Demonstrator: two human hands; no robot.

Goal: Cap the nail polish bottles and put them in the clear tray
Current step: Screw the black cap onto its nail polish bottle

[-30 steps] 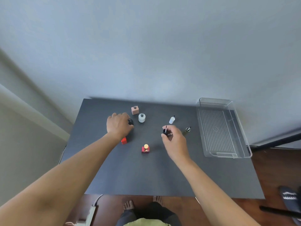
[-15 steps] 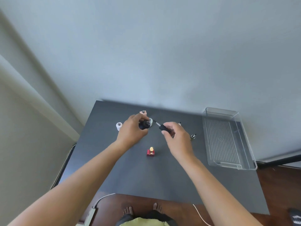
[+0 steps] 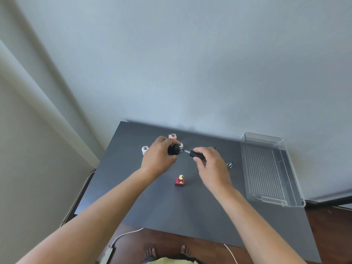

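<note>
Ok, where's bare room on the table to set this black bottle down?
Near edge of the table, in front of the red bottle; the tray is bare too. Crowded at the back, around the white bottle and pink bottle.

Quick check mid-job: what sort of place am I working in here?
Probably a room in a home, not a workshop: a dark table pushed against a plain wall, a wooden floor with a white cable, and the person's bare feet below.

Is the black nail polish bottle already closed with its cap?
Not yet closed. The left hand holds the black bottle; the right hand holds its black cap apart from it, brush stem showing between.
</note>
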